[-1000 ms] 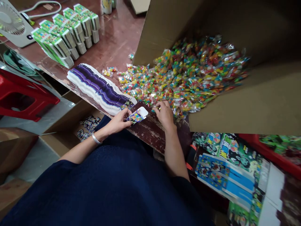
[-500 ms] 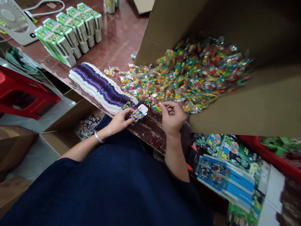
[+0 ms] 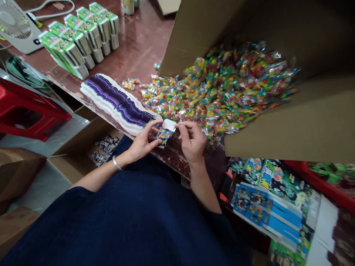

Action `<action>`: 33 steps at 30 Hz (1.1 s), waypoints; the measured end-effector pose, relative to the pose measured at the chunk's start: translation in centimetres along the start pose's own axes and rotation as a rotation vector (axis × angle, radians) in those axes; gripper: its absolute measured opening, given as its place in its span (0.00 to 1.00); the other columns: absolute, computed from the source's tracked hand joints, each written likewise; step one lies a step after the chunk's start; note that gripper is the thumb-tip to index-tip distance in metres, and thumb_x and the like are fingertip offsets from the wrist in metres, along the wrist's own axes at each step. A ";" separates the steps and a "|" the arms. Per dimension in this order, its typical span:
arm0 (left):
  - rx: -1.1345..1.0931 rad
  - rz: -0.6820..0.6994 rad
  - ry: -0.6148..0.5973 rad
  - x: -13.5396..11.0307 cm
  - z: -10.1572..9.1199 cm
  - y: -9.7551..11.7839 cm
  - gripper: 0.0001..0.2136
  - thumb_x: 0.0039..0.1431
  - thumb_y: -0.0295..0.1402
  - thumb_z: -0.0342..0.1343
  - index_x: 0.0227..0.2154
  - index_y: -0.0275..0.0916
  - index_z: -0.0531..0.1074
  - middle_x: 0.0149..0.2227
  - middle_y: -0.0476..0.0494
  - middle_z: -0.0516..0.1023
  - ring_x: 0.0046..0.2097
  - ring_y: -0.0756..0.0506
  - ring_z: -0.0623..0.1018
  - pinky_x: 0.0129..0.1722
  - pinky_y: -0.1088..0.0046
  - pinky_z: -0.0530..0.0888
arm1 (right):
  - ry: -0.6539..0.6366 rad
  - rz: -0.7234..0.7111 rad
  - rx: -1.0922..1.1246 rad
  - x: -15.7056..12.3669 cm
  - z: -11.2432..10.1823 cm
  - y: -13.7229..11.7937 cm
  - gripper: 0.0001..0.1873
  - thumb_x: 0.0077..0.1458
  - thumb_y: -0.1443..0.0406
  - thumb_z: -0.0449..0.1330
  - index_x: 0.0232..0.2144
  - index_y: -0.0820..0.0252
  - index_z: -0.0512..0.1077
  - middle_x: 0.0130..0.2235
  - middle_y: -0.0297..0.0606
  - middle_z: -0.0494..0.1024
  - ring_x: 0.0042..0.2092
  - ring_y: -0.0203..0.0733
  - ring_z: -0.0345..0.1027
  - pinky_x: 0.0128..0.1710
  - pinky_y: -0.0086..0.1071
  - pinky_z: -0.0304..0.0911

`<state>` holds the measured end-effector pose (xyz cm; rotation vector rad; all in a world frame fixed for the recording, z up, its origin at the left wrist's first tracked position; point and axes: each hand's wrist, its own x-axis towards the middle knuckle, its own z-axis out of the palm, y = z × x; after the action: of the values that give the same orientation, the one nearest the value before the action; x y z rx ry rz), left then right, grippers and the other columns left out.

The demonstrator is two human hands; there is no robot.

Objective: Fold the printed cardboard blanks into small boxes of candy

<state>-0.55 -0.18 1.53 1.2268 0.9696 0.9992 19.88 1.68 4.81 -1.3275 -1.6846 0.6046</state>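
Note:
My left hand (image 3: 145, 142) grips a small purple printed candy box (image 3: 164, 136), thumb in front and fingers behind. Its white top flap (image 3: 169, 125) stands up, so the top is open. At the right edge of that flap are the pinched fingertips of my right hand (image 3: 193, 140); anything small between them is hidden. Just behind my left hand, a long fanned row of flat purple-and-white box blanks (image 3: 119, 105) lies along the table edge. Beyond my right hand spreads a heap of clear sachets of colourful candy (image 3: 216, 92).
A large cardboard carton (image 3: 266, 136) lies around the heap. Stacks of green boxes (image 3: 80, 40) and a white fan (image 3: 16, 27) stand at back left. Below left, an open carton (image 3: 74, 155) contains small filled-looking packs. A red stool (image 3: 30, 111) is further left; printed cartons (image 3: 266, 207) lie at right.
My right hand has moved left from the edge of the candy heap to the box's flap. The box in my left hand has shifted slightly and turned more upright.

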 end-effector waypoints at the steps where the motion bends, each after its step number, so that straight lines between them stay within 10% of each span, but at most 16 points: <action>1: -0.023 0.002 -0.006 0.0 0.0 0.1 0.29 0.60 0.32 0.65 0.63 0.47 0.64 0.46 0.46 0.73 0.35 0.51 0.79 0.37 0.73 0.78 | 0.034 0.008 0.029 -0.2 0.1 0.2 0.08 0.68 0.56 0.61 0.42 0.48 0.79 0.41 0.36 0.84 0.36 0.42 0.77 0.35 0.36 0.74; 12: -0.204 -0.072 -0.031 0.5 0.4 -0.2 0.24 0.52 0.36 0.73 0.47 0.42 0.67 0.43 0.48 0.72 0.35 0.51 0.77 0.33 0.76 0.78 | -0.033 0.224 0.435 -2.3 3.9 1.4 0.13 0.61 0.52 0.67 0.38 0.52 0.74 0.49 0.40 0.83 0.49 0.46 0.81 0.51 0.41 0.77; 17: -0.236 -0.052 0.016 0.4 0.5 0.2 0.26 0.54 0.37 0.72 0.49 0.45 0.62 0.44 0.48 0.73 0.34 0.52 0.78 0.34 0.77 0.79 | 0.068 0.222 0.496 -1.2 4.0 0.4 0.18 0.58 0.49 0.69 0.43 0.50 0.70 0.40 0.36 0.82 0.42 0.43 0.80 0.48 0.39 0.76; 33: 0.021 0.049 -0.017 -0.5 -0.2 0.6 0.27 0.60 0.28 0.64 0.61 0.44 0.65 0.49 0.43 0.75 0.34 0.52 0.77 0.36 0.73 0.81 | -0.223 0.342 0.452 1.8 2.1 1.1 0.13 0.53 0.54 0.72 0.27 0.55 0.77 0.26 0.31 0.78 0.29 0.38 0.69 0.32 0.34 0.67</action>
<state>-0.92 -0.58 2.11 1.2796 0.9426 1.0183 18.57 3.96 3.52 -1.2491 -1.3797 1.2917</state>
